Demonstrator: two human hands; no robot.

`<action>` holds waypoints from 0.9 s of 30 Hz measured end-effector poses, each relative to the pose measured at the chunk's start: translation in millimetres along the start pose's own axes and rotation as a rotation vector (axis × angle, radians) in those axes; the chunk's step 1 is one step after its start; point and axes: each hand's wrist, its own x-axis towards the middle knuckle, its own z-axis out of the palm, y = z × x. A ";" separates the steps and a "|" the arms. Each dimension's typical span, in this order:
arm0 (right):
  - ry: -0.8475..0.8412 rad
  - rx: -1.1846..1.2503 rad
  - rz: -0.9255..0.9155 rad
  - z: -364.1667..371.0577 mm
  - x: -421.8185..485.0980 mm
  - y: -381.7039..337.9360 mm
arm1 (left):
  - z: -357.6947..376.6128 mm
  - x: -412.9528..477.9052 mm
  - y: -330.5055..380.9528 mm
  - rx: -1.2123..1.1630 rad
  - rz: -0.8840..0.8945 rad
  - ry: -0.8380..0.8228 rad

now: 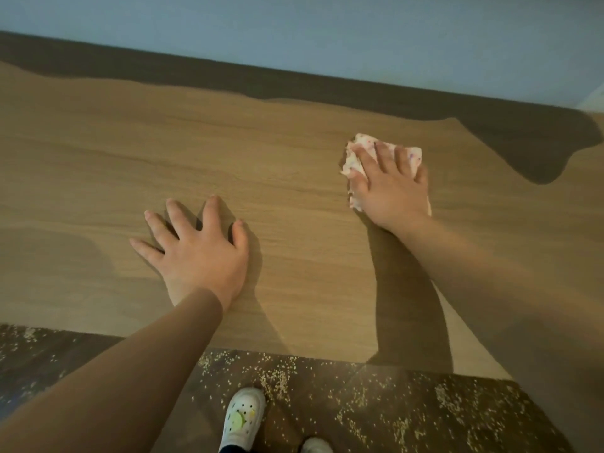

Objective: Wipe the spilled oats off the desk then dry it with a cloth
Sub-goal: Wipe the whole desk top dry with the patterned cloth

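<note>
A wooden desk [98,165] fills most of the head view. My right hand [390,188] presses flat with straight fingers on a white cloth [354,152] with small coloured specks, at the desk's right side. The cloth is crumpled and mostly hidden under the palm. My left hand [199,253] rests flat on the bare desk nearer the front edge, fingers spread, holding nothing. Spilled oats [277,374] lie scattered on the dark floor below the front edge; I see none on the desk top.
A pale blue wall [294,34] runs along the desk's far edge. Below the front edge, a foot in a white clog [243,416] stands on the dark floor, with a second shoe [315,446] partly visible. Shadows fall across the desk's right rear.
</note>
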 end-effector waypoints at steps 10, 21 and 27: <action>0.035 -0.118 -0.665 17.1 -72.3 -49.3 | -2.4 0.3 -1.6 0.004 0.001 -0.011; -0.010 -0.076 -0.371 2.4 37.7 -78.5 | -3.8 1.3 -0.2 0.007 -0.018 -0.033; -0.005 -0.143 -0.552 0.3 10.7 -56.6 | -5.4 0.9 0.1 -0.005 -0.009 -0.050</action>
